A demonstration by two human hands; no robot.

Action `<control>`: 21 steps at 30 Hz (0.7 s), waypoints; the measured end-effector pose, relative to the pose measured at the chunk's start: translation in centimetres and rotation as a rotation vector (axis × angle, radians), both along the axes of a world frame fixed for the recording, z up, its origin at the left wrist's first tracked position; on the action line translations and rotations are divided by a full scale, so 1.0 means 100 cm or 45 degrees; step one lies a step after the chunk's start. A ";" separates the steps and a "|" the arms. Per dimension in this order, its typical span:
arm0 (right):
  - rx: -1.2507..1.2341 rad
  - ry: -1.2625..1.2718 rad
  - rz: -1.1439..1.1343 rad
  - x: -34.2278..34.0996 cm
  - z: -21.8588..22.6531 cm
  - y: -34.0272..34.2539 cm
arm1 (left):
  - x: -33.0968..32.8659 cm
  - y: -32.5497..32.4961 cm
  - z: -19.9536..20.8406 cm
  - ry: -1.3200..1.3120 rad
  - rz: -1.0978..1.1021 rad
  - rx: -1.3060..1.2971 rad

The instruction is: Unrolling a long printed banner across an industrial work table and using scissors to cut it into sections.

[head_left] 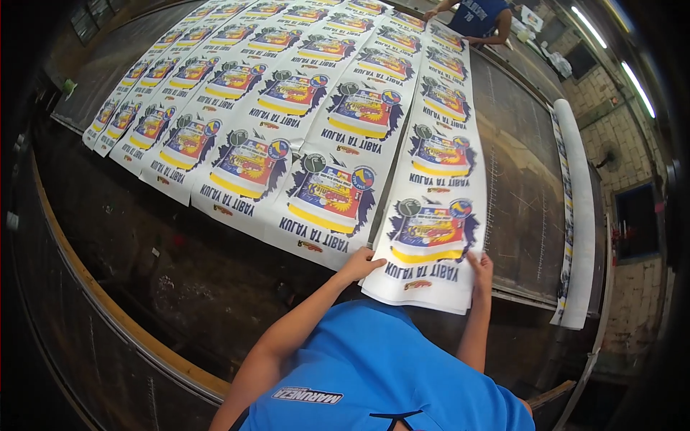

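Observation:
A long strip of white printed fabric or paper (438, 190), bearing repeated yellow, red and blue designs, runs away from me along the table. Its near end hangs over the table's front edge. My left hand (364, 264) pinches the strip's left edge close to that end. At the right edge, my right hand (481, 271) grips the strip between thumb and fingers. Left of the strip lie several matching printed strips (287, 136), side by side and flat. A narrow dark gap parts the held strip from its neighbour.
A co-worker in a dark blue top (478, 18) stands at the far end, arms by the strip. To the right is the dark worn tabletop (521, 187), with a long white roll (577, 215) along its side. A yellowish rail (93, 294) curves at lower left.

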State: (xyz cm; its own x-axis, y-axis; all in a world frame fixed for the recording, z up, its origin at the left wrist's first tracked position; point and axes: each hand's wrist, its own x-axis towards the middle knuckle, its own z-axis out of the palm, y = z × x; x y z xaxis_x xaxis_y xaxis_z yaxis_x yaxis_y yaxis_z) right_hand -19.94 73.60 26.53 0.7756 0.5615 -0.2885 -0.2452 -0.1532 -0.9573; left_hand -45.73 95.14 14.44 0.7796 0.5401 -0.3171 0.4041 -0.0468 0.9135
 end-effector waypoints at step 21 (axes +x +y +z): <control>-0.235 -0.046 0.006 -0.107 -0.078 0.151 | -0.132 0.211 0.059 -0.252 0.103 -0.005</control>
State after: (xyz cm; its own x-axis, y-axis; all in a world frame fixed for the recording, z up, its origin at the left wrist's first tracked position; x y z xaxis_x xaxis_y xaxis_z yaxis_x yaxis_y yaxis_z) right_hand -30.66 88.72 18.77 0.7848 0.5052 -0.3589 -0.2098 -0.3283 -0.9210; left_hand -58.96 116.25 20.35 0.7811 0.6023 -0.1647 0.2194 -0.0177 0.9755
